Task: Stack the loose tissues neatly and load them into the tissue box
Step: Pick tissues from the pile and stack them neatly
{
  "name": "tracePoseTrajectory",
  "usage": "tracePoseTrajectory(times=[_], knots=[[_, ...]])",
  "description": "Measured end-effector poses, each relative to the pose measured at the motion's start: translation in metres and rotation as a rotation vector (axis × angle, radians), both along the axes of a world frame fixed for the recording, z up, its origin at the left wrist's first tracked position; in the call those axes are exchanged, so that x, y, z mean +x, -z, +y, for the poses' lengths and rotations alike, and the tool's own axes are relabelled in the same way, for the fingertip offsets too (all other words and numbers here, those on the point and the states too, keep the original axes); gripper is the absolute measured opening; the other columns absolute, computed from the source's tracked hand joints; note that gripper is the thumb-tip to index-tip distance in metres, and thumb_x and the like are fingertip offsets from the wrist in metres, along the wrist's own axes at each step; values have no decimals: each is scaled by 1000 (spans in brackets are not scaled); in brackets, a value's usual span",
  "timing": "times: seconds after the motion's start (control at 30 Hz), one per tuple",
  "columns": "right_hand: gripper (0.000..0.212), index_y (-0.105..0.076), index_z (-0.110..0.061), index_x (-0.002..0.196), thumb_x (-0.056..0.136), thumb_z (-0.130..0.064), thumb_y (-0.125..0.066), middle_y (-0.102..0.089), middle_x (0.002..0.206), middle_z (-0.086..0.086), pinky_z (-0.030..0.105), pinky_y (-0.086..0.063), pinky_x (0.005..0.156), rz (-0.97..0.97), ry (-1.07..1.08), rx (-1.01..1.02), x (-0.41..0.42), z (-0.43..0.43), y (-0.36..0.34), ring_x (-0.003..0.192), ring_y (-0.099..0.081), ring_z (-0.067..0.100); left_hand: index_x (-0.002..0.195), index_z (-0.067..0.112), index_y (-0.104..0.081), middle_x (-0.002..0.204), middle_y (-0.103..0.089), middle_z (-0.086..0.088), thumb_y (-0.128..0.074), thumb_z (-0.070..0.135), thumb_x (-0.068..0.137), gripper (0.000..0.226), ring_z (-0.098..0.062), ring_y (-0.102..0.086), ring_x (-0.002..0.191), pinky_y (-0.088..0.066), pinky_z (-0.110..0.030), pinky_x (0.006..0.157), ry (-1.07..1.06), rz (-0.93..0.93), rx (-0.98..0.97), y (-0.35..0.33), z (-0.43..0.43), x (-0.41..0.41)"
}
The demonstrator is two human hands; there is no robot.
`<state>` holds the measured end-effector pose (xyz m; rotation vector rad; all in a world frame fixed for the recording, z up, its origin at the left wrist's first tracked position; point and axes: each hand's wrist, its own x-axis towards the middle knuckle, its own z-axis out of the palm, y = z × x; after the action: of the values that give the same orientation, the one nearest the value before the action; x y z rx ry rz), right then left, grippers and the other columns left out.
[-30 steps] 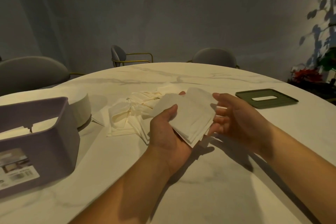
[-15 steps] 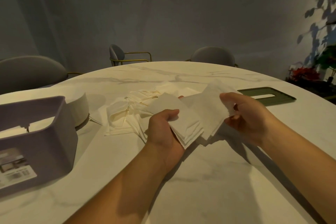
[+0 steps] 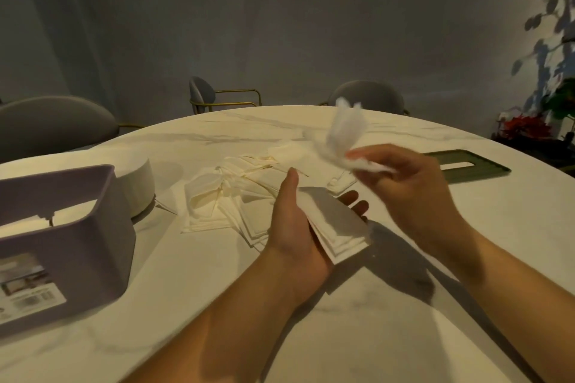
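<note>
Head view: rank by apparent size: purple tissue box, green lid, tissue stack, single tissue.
1. purple tissue box, nearest camera, cropped by the frame.
2. tissue stack on the left hand.
3-4. green lid and single tissue in the right hand: unsure; lid farther and partly hidden, tissue blurred.

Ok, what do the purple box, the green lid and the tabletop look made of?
Purple tissue box: likely matte plastic, smooth rounded moulded corners. Green lid: seemingly matte plastic too, thin, with a slot. Tabletop: marble or marble-look stone, pale with grey veins, slight sheen.
</note>
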<state>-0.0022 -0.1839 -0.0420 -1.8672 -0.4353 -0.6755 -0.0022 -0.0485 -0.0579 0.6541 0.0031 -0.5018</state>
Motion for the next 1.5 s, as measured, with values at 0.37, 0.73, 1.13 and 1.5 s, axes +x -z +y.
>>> tracePoseTrajectory(times=[0.37,0.73,1.13,1.5], knots=[[22,-59,-55,99,78,-50,-52,-57,118,-28,23,-45,94,211,-124,-252,-3,5,9,115,-52,4,124,16,-58,109,-68,-19,-41,71,84,70,-36,-64,94,-54,-48,77,-109,77,-3,-4,9,0],[30,-62,-43,86,91,-14,-57,-62,91,-29,12,-52,63,107,-89,-27,-1,9,9,87,-63,4,127,17,-57,106,-69,-16,-34,71,86,72,-32,-65,95,-56,-45,77,-93,10,41,-5,7,-1],[9,-61,-29,92,95,-27,-53,-66,105,-3,26,-58,76,360,-5,612,7,-3,7,96,-65,20,95,16,-61,67,-71,-7,-36,58,93,49,-23,-67,61,-54,-35,57,-154,20,100,-7,8,-2],[33,-61,-45,82,81,-14,-71,-54,98,-32,9,-48,76,19,34,-293,-2,15,13,98,-57,5,114,17,-64,89,-68,-13,-48,62,83,57,-27,-62,86,-55,-42,74,-108,-14,38,-4,7,0]])
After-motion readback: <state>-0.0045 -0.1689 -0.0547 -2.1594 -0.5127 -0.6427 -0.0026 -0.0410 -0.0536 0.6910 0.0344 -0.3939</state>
